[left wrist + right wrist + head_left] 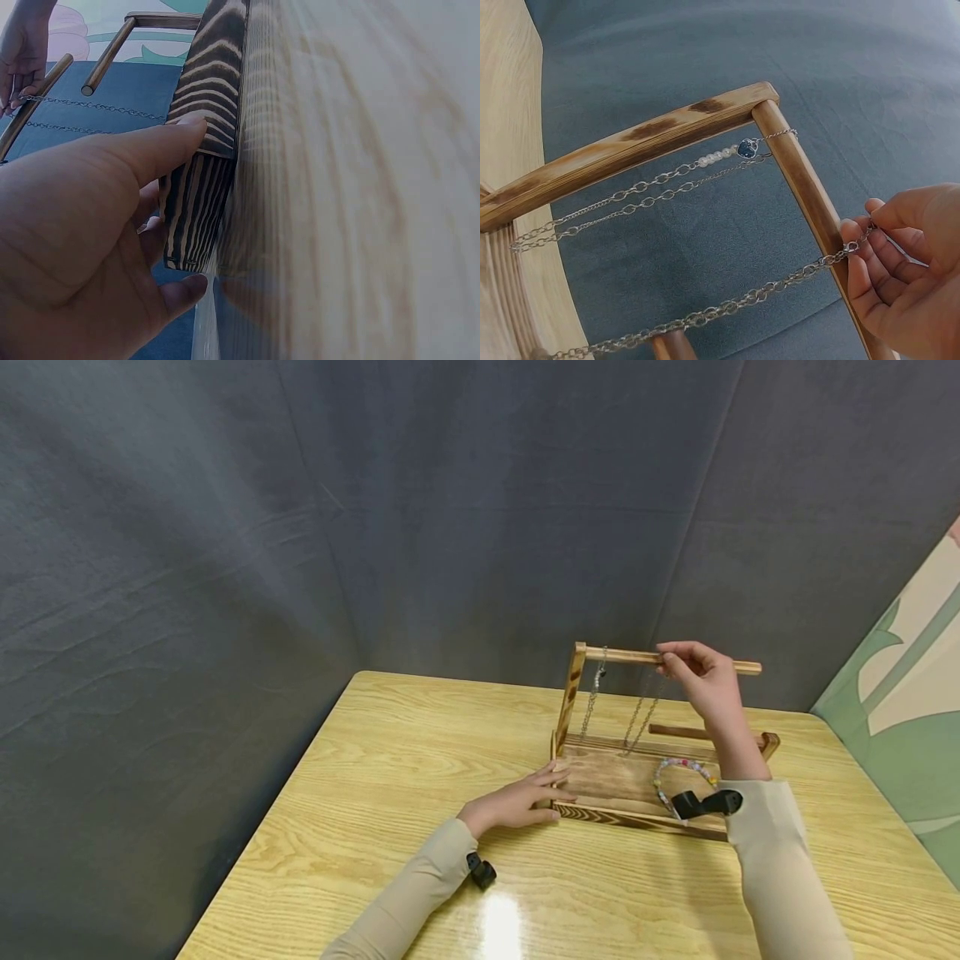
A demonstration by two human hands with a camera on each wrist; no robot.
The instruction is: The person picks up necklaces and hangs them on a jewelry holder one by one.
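A wooden jewelry stand (607, 814) with a tray base sits on the table. My right hand (705, 681) is at its upper bar (626, 655), thumb and fingertips pinching the end of a silver chain necklace (735, 304) that hangs down from the bar. Farther along the bar hangs a second necklace (641, 191) with white beads and a dark blue heart pendant (747, 148). My left hand (517, 802) rests against the left end of the tray, thumb on its striped front edge (202, 105) and fingers spread around the corner.
A colorful beaded bracelet (660, 777) lies in the tray, partly behind the right wrist's camera. A lower, shorter bar (678, 732) juts from a post at the stand's right. Grey curtain (480, 527) backs the table (390, 752); a painted panel (915, 718) stands at the right.
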